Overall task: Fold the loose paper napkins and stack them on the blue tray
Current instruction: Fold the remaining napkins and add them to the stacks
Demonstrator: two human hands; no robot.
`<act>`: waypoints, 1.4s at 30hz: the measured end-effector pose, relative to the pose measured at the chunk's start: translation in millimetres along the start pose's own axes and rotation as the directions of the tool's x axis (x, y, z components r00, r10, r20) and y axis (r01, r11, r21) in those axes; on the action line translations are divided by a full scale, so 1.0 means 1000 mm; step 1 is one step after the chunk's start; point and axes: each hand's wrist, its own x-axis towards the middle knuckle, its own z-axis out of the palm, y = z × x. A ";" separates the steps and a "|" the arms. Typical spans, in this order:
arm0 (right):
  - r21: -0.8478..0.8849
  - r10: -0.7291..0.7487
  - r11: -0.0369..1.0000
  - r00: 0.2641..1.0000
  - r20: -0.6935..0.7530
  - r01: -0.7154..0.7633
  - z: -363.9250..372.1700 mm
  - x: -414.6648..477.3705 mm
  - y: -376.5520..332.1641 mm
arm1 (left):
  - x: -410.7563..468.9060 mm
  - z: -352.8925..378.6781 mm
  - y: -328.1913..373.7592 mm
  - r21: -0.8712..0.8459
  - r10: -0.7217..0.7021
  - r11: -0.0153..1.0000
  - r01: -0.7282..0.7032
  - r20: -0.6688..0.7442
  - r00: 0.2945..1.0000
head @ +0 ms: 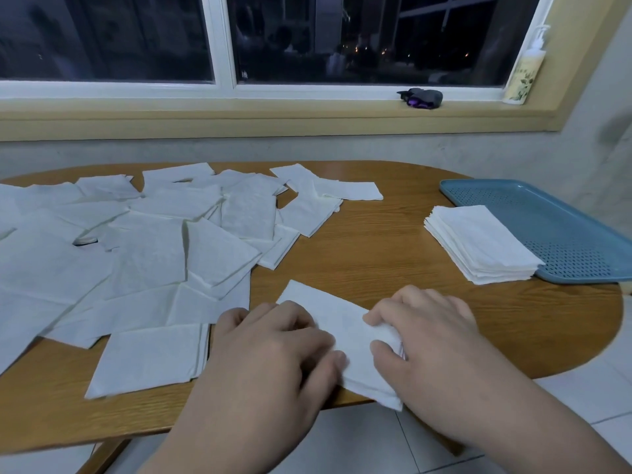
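**At the worktop's near edge, one napkin is held in both hands**

Between the two hands, at the near edge of the wooden worktop, a single white napkin is laid flat, its near corner hanging just past the edge. Its left side is covered by the left hand: the fingers are curled down and the thumb is set on the paper, so the grip is closed on the napkin. Its right side is pinched by the right hand, where a lifted fold of paper is caught between thumb and forefinger; that grip is likewise closed on the napkin.

Left of the left grip and beyond it, the loose napkins are spread in an overlapping heap, the nearest sheet lying just beside the left wrist. Beyond the right grip and to its right, well apart from it, a folded stack is seen lying across the left rim of the blue tray, partly on the tray's perforated floor.

Farther beyond both grips, a windowsill is seen under a dark window. A pump bottle is stood at its right end, and a dark bundle is laid near it.
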 end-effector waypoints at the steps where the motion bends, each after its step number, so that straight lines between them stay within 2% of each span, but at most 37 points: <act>1: -0.012 -0.003 1.000 1.000 0.012 0.003 -0.001 -0.004 -0.001 | 0.000 0.000 0.000 -0.006 0.000 1.000 0.000 0.001 1.000; 7: 0.017 -0.023 1.000 1.000 0.015 0.023 -0.010 -0.018 -0.001 | -0.003 0.000 -0.001 -0.022 0.017 1.000 -0.017 0.033 0.999; 13: 0.030 0.021 0.999 1.000 -0.009 -0.020 -0.012 -0.022 0.001 | -0.002 0.000 -0.001 0.007 0.079 0.997 -0.080 0.053 0.995; 19: 0.057 0.159 0.986 0.987 -0.024 -0.157 -0.015 -0.023 0.030 | 0.006 0.012 0.008 0.007 0.115 0.993 -0.115 0.027 0.993; 24: 0.058 0.282 0.958 0.958 -0.041 -0.280 -0.021 -0.019 0.063 | 0.017 0.027 0.020 -0.110 0.069 0.992 -0.066 0.026 0.997; 28: 0.040 0.378 0.926 0.919 -0.109 -0.376 -0.025 -0.020 0.093 | 0.023 0.043 0.050 -0.106 0.118 0.988 -0.116 0.019 0.993; 35: 0.165 0.566 0.824 0.797 -0.212 -0.541 -0.036 -0.023 0.142 | 0.044 0.076 0.094 -0.034 0.188 0.982 -0.188 0.018 0.982; 42: 0.154 0.621 0.781 0.726 -0.295 -0.606 -0.033 -0.021 0.169 | 0.062 0.096 0.114 -0.015 0.200 0.980 -0.200 0.023 0.980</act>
